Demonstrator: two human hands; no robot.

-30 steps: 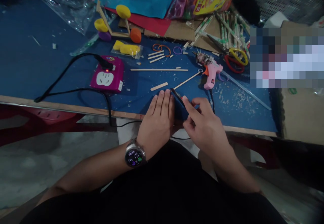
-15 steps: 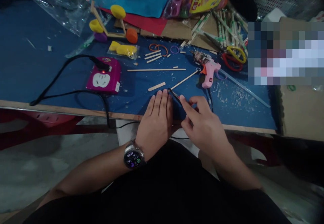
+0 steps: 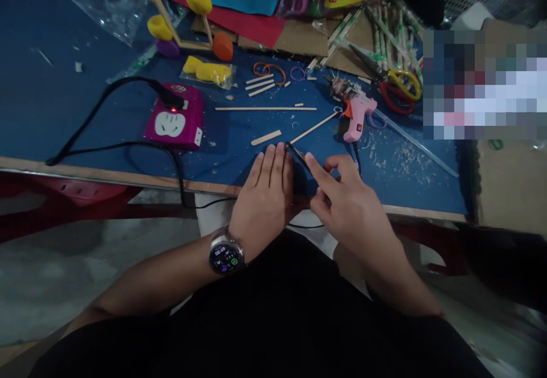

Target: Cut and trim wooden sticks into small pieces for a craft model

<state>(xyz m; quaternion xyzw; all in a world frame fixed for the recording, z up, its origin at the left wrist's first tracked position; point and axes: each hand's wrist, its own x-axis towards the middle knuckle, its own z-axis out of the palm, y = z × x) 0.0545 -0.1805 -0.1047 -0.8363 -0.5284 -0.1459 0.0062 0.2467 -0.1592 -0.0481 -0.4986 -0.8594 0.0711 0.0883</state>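
Observation:
My left hand point(image 3: 264, 193) lies flat near the table's front edge, its fingers straight and close together. What is under the palm is hidden. A thin black craft knife point(image 3: 298, 153) is pinched in my right hand point(image 3: 352, 201), index finger stretched along it. Its tip is beside the left fingertips, at the near end of a thin wooden stick point(image 3: 314, 127). Just beyond the left fingers lies a short, flat wooden stick point(image 3: 265, 138). Farther back is a long thin stick point(image 3: 265, 109), with several short cut pieces point(image 3: 260, 86) behind it.
A pink glue gun point(image 3: 359, 117) lies to the right, near scissors point(image 3: 399, 90) and a clear glue stick point(image 3: 423, 144). On the left stands a magenta power socket point(image 3: 177, 119) with a black cable point(image 3: 96, 107). Cardboard point(image 3: 305, 39) and a wood frame with coloured caps point(image 3: 192, 43) are behind.
The view has tilted slightly, so the table contents sit a little higher in the picture. Both hands keep nearly the same pose, with the knife still beside the left fingertips.

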